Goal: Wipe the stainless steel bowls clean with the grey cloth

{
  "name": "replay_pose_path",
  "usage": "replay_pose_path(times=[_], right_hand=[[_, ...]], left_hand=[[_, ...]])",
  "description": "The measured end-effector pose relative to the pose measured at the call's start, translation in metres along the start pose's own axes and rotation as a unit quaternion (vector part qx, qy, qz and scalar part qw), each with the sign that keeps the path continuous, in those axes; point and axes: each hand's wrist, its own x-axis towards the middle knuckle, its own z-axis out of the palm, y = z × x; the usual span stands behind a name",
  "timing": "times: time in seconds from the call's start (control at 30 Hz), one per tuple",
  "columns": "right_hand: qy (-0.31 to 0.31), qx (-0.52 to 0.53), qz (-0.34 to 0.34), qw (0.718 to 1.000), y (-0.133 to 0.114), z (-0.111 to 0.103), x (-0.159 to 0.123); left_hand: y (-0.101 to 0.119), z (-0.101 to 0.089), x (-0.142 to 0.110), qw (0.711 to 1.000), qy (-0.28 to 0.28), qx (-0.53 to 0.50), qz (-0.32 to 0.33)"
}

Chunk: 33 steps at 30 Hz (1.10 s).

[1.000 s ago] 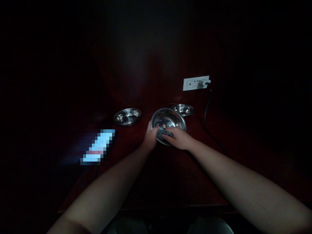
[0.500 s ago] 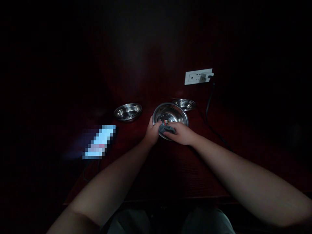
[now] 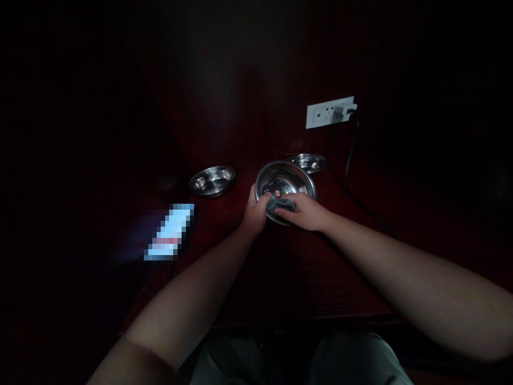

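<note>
A shiny metal bowl [image 3: 294,176] is tilted toward me above the dark red table. My left hand [image 3: 256,209] grips its left rim, thumb over the edge. My right hand [image 3: 306,211] is closed on a grey cloth [image 3: 284,205], pressed against the near inner side of the bowl. A small orange and dark label [image 3: 278,193] shows inside the bowl, just beyond the cloth. Part of the bowl's near rim is hidden by the cloth and my right hand.
Stacked metal dishes [image 3: 212,182] stand at the left, and another metal dish [image 3: 310,162] lies behind the bowl. A lit phone [image 3: 170,232] is at the left. A wall socket [image 3: 331,112] holds a plug, its black cable [image 3: 351,155] running down onto the table [image 3: 296,278].
The whole view has shifted slightly, with most things now a little higher and further right. Both hands keep their hold on the bowl and the cloth.
</note>
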Motion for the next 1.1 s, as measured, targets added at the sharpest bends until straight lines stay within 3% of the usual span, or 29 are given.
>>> replay_pose_path(times=[0.67,0.9,1.1], right_hand=[[-0.018,-0.042,0.024,0.999,-0.002,-0.002,-0.002],[-0.022,-0.068,-0.018,0.997,-0.008,-0.004,-0.003],[-0.012,0.019,-0.024,0.999,-0.01,-0.006,-0.007]], left_hand=[[0.0,0.0,0.0,1.0,0.005,0.001,-0.015],[-0.003,-0.001,0.003,1.0,0.024,-0.003,-0.016],[0.002,0.001,0.002,0.997,0.058,0.001,-0.042]])
